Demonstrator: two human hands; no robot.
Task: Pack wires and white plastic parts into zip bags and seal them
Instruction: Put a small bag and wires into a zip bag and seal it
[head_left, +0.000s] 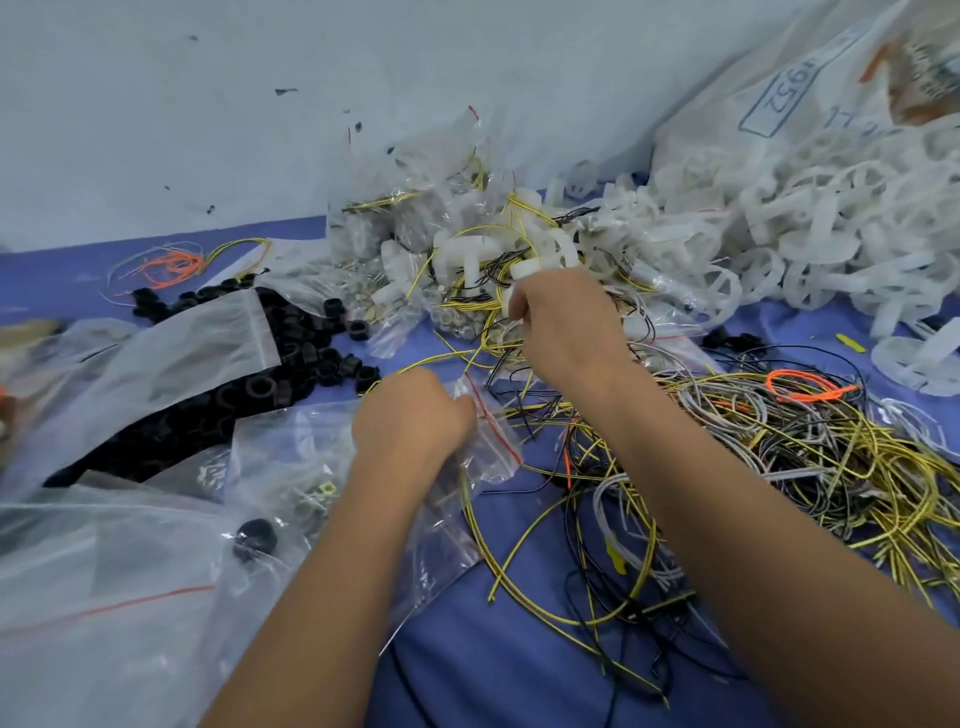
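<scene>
Zip bag (485, 431), clear with red seal strip: centre of the blue table (519, 675), mouth pinched in the curled fingers of the left hand (410, 415). Right hand (563, 322): fingers closed on a white plastic part (522, 270) and a yellow-black wire (480, 332), at the near edge of the heap. Wire tangle (779, 457): crowds the right side. Black rings (291, 364): left. White plastic wheels (831, 218): far right. Bare cloth shows only near the front edge.

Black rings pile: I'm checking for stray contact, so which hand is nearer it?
Left. The left hand grips a zip bag just right of the black rings; the right hand is farther right.
</scene>
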